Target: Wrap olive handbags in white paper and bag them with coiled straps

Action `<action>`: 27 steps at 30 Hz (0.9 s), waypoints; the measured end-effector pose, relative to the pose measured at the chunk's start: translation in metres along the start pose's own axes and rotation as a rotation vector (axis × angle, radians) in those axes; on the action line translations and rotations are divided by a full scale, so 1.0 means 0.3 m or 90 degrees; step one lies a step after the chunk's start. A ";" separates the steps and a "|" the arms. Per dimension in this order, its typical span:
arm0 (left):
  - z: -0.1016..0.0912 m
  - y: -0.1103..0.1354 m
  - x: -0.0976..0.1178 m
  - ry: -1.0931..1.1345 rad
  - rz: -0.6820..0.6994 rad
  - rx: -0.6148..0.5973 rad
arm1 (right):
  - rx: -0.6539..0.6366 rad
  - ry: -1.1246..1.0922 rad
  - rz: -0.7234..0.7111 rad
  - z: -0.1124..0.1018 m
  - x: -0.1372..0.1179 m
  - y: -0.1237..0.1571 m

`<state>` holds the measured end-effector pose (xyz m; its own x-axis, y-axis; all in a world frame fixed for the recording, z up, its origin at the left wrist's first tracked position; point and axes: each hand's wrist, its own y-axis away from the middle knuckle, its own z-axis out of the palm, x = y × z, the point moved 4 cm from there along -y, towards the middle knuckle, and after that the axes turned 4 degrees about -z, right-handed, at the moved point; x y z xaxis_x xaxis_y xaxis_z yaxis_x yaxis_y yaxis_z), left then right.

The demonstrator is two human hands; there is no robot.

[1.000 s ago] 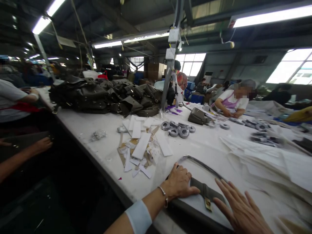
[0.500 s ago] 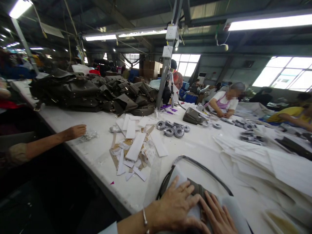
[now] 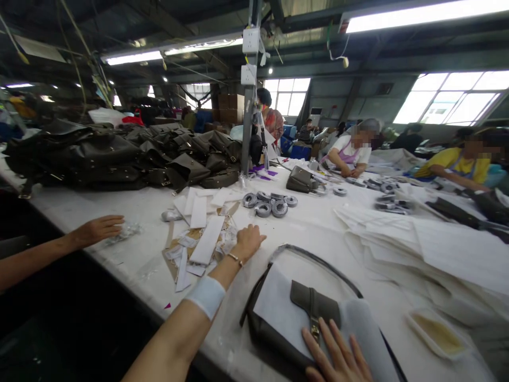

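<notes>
My right hand (image 3: 340,353) lies on a dark olive handbag (image 3: 278,339) at the table's front, fingers spread beside its metal clasp (image 3: 315,331). White wrapping sheet (image 3: 274,300) covers much of the bag's front, around the flap and strap tab (image 3: 314,302). The bag's handle (image 3: 318,262) arches away over the table. My left hand (image 3: 248,241) is stretched forward above the right side of a heap of white paper strips (image 3: 209,239) and small packets. Its fingers are loosely bent, tips partly hidden, with nothing seen in them. Just beyond are several rolled grey straps (image 3: 263,208).
A large heap of dark bags (image 3: 119,156) fills the far left. Another person's hand (image 3: 101,229) is near small clear packets (image 3: 125,232). White sheets (image 3: 429,249) and a shallow tray (image 3: 437,334) are at right. A metal post (image 3: 247,122) rises mid-table. Co-workers sit beyond.
My left hand has left the bag and moved forward to the paper heap. The right hand stays on the bag, whose flap and clasp now show. The view has swung right.
</notes>
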<state>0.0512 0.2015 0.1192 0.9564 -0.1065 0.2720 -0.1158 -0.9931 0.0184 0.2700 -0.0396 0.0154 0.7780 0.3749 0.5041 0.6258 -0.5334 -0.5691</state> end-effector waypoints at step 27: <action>0.123 0.532 0.187 -0.087 0.536 0.076 | -0.040 -0.264 0.318 -0.109 -0.006 -0.062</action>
<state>0.0963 0.0353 0.1019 0.5895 -0.8071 0.0320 -0.7793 -0.5787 -0.2405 0.2552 -0.0550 0.0463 0.9388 0.3261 -0.1111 0.1893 -0.7578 -0.6245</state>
